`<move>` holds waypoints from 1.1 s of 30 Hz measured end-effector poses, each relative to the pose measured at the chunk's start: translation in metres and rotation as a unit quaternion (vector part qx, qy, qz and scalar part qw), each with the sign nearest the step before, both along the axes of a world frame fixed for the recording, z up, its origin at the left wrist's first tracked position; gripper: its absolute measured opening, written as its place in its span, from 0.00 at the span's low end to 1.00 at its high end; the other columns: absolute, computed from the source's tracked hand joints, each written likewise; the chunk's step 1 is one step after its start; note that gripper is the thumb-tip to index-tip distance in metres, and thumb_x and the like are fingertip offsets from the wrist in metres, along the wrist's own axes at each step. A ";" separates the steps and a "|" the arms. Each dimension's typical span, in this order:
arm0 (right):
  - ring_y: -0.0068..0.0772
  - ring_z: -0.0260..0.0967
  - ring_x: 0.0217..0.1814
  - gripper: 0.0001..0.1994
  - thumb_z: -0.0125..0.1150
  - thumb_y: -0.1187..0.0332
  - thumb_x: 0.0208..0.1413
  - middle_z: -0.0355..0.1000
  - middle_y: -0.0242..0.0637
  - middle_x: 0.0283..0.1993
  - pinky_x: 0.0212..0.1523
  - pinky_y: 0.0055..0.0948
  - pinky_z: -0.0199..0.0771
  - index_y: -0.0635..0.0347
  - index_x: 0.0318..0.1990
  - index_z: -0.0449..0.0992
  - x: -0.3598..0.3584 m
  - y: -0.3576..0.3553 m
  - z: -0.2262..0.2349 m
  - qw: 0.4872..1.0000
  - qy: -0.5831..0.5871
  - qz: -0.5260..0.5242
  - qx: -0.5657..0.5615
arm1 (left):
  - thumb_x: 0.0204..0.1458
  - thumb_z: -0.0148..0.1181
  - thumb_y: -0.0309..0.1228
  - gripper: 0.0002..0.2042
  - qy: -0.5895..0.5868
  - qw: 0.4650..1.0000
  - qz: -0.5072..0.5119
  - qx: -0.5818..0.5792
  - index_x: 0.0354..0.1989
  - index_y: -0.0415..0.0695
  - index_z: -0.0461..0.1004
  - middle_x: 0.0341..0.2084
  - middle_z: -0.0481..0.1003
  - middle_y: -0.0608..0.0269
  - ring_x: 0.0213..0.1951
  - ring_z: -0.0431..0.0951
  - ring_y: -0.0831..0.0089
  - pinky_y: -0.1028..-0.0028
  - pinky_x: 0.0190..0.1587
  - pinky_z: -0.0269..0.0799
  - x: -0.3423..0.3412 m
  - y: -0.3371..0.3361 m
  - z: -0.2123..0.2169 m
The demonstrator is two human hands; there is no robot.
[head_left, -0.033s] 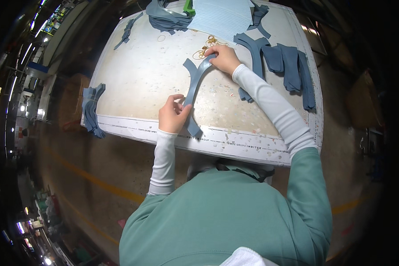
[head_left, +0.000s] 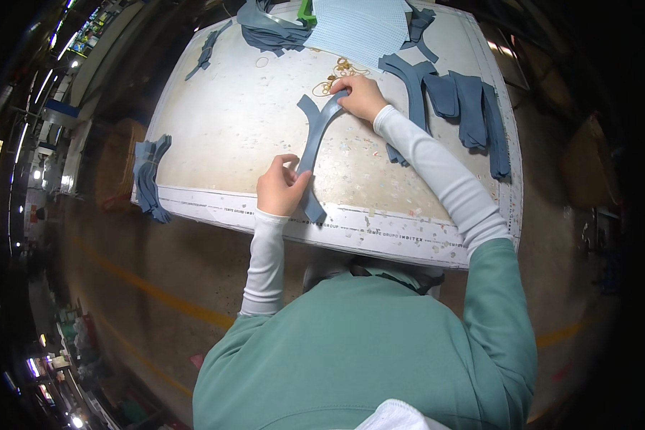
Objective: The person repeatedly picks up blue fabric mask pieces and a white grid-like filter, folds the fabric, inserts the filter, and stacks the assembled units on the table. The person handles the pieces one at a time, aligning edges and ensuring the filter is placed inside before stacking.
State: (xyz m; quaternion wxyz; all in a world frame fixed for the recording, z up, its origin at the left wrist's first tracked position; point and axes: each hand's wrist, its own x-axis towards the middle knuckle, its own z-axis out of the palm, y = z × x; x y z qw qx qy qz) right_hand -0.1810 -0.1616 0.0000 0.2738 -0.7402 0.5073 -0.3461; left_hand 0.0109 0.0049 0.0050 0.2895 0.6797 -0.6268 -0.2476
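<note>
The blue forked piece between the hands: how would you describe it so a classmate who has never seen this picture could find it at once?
Find the pale worktable, then look near its middle. There the left hand touches the stem of a blue forked piece and the right hand holds its upper right branch. Unlike the other blue pieces, it has both hands on it.

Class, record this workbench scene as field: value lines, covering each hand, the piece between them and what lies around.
Left hand: thumb on the piece's lower part; grip unclear
Right hand: fingers holding the piece's upper right end
Piece: blue-grey forked strip, two arms at top
Surface: pale table, littered with specks
Beyond right hand: loose yellowish bands; light blue patterned sheet
Left table edge: bundle of blue-grey strips, overhanging
Right side: more blue-grey pieces
</note>
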 end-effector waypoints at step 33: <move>0.14 0.67 0.24 0.18 0.59 0.74 0.52 0.74 0.34 0.25 0.26 0.18 0.68 0.70 0.51 0.71 -0.091 0.083 0.019 0.960 -0.275 -0.051 -0.016 | 0.56 0.55 0.30 0.13 0.419 0.879 -0.225 0.014 0.48 0.39 0.70 0.36 0.76 0.61 0.35 0.78 0.75 0.80 0.36 0.73 -0.106 -0.156 0.054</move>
